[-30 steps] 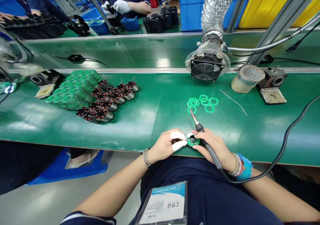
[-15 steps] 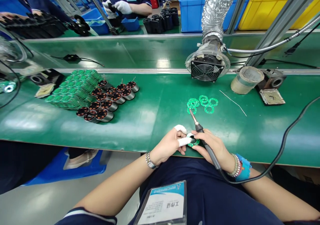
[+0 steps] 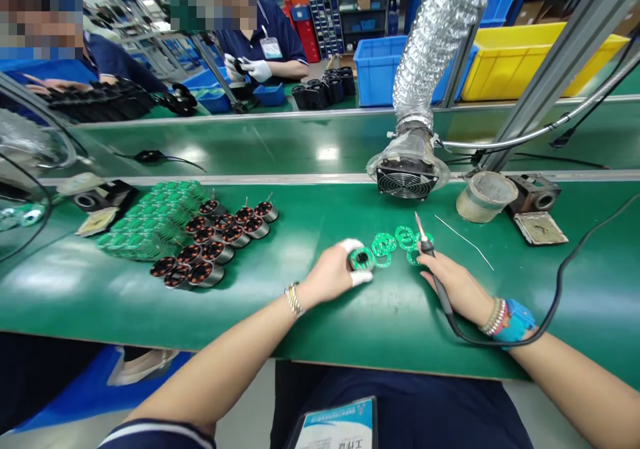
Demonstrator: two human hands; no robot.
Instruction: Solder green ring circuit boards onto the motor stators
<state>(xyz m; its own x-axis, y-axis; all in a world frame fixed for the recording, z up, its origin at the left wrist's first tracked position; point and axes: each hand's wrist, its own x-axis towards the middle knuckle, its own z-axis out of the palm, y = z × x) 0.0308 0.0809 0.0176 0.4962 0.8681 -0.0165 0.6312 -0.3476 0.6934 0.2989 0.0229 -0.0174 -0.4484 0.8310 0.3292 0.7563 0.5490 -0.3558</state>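
My left hand (image 3: 331,273), with white finger cots on its fingertips, is closed around a motor stator (image 3: 362,258) that has a green ring circuit board on top. My right hand (image 3: 459,285) grips a soldering iron (image 3: 442,296), its tip pointing up and away from me. Between and beyond the hands lie several loose green ring boards (image 3: 384,244), some overlapping; the right-hand ones are partly hidden by the iron and fingers. A thin length of solder wire (image 3: 464,241) rests on the bench to the right.
Several copper-wound stators (image 3: 206,272) stand at left beside stacked green boards (image 3: 155,219). A fume fan (image 3: 406,181) hangs at the back. A round pot (image 3: 486,197) and an iron stand (image 3: 540,226) sit back right. The iron's cable (image 3: 557,302) loops over my right forearm. Co-workers sit opposite.
My hands have separated and moved forward over the bench. The left has carried the stator with its ring board away from me; the right has moved the iron toward the loose rings. The view has tilted up.
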